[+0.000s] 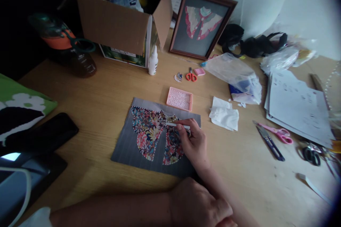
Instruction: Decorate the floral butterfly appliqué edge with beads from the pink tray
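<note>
My right hand (193,142) holds a thin white pen-like tool (177,125), its tip at the top middle of a floral fabric shape (149,133) glued on a grey card (125,150). Small beads edge the fabric. A pink tray of tiny beads (179,98) lies just beyond the card. My left hand (199,205) rests as a loose fist on the table's near edge, close to my right forearm, holding nothing that I can see.
A cardboard box (114,21), glue bottle (153,60) and framed fabric picture (201,21) stand at the back. Small red scissors (191,75), white tissue (224,114), plastic bags, papers (295,104), pink snips (277,134) and dark scissors lie right. Phone (46,131) and tablet sit left.
</note>
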`<state>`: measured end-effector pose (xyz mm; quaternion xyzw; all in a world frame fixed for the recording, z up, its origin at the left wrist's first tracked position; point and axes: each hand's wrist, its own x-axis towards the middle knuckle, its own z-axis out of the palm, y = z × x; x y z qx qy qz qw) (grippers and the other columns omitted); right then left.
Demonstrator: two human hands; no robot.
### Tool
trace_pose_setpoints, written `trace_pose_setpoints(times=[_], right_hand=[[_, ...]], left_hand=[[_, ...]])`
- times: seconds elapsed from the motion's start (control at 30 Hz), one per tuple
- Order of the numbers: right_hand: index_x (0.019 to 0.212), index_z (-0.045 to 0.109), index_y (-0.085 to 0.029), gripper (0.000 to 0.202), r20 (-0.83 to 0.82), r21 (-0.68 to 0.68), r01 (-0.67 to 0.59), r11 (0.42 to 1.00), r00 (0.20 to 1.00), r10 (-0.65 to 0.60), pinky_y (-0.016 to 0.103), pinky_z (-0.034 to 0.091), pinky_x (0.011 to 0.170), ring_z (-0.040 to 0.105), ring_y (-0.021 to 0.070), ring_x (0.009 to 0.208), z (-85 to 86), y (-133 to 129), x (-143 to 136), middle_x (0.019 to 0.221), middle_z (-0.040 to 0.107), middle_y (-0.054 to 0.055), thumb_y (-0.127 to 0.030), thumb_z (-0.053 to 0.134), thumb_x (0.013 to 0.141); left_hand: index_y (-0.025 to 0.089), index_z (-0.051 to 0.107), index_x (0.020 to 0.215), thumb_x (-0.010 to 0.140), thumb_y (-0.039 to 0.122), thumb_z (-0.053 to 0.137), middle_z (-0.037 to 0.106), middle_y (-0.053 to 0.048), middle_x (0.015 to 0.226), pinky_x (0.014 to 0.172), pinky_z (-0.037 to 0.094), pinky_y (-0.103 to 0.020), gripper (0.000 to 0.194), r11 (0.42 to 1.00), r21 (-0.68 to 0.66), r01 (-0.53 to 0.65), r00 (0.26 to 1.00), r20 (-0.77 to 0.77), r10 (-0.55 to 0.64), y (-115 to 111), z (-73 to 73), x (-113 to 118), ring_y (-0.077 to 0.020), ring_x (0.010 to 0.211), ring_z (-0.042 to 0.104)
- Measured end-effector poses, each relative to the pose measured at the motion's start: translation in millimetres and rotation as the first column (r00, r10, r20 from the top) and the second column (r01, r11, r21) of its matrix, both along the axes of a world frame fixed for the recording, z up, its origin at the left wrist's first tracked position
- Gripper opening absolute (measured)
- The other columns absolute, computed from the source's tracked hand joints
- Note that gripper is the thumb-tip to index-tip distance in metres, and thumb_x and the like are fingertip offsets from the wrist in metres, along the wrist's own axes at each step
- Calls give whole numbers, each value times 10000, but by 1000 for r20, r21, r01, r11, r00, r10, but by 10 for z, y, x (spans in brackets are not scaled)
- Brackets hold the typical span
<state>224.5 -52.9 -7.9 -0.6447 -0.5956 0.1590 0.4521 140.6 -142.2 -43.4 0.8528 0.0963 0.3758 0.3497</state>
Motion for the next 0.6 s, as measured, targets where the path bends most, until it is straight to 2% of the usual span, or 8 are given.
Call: trace_pose_setpoints(times=[0.27, 0.47, 0.6], right_hand=[[940, 669, -226, 131, -22, -16, -10, 1000, 1000, 10, 301, 475, 712, 614, 167, 800, 1, 3, -2, 841, 671, 18, -259, 554, 994], [945, 671, -226, 129, -21, -19, -15, 1000, 1000, 15, 299, 471, 714, 616, 162, 803, 5, -9, 12, 851, 674, 16, -249, 554, 993], [940, 671, -226, 129, -21, -19, -5, 1000, 1000, 4, 297, 470, 707, 617, 161, 798, 3, -15, 11, 846, 673, 12, -250, 555, 991]], left_hand=[[201, 571, 744, 873, 452, 594, 577, 58, 438, 277, 216, -239, 283, 999, 3, 40, 999, -29, -40, -8, -40, 37, -122, 369, 556], [195, 582, 750, 892, 455, 567, 585, 59, 447, 281, 233, -249, 296, 1000, -12, 11, 1000, 4, -11, -10, -25, 21, -116, 374, 566], [201, 580, 743, 895, 460, 561, 577, 60, 440, 279, 218, -256, 301, 999, 11, 41, 997, -59, -40, 1, -18, 24, -116, 368, 561]])
